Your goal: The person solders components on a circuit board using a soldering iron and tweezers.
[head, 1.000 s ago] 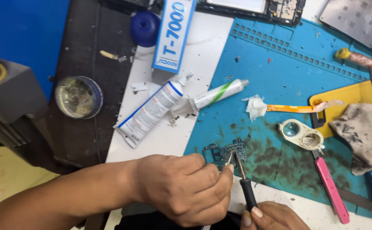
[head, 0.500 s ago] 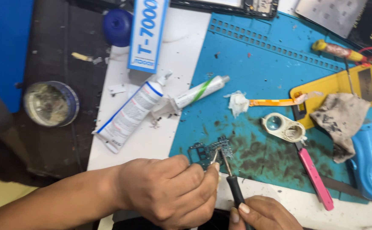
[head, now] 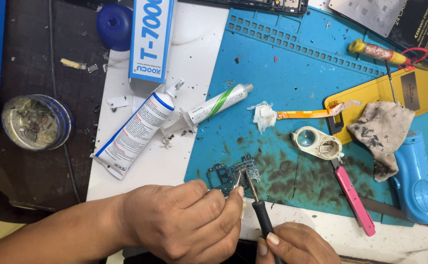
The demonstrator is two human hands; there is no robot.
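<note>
At six o'clock on the blue mat (head: 292, 63), the left hand (head: 184, 222) is pinching tweezers (head: 238, 177) against a small circuit board (head: 233, 173). The right hand (head: 297, 247) is gripping a black-handled screwdriver (head: 263, 220), its tip touching the board.

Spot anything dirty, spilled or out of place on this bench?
Yes. The blue work mat is smeared dark around the small circuit board, with debris flecks scattered over it. A stained rag lies crumpled at the right, and a wad of tissue sits loose mid-mat.

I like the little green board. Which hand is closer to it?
Left. The left hand has its fingertips right at the small circuit board on the blue mat. The right hand sits lower, near the picture's bottom edge, holding a black-handled tool whose tip reaches the board.
</note>
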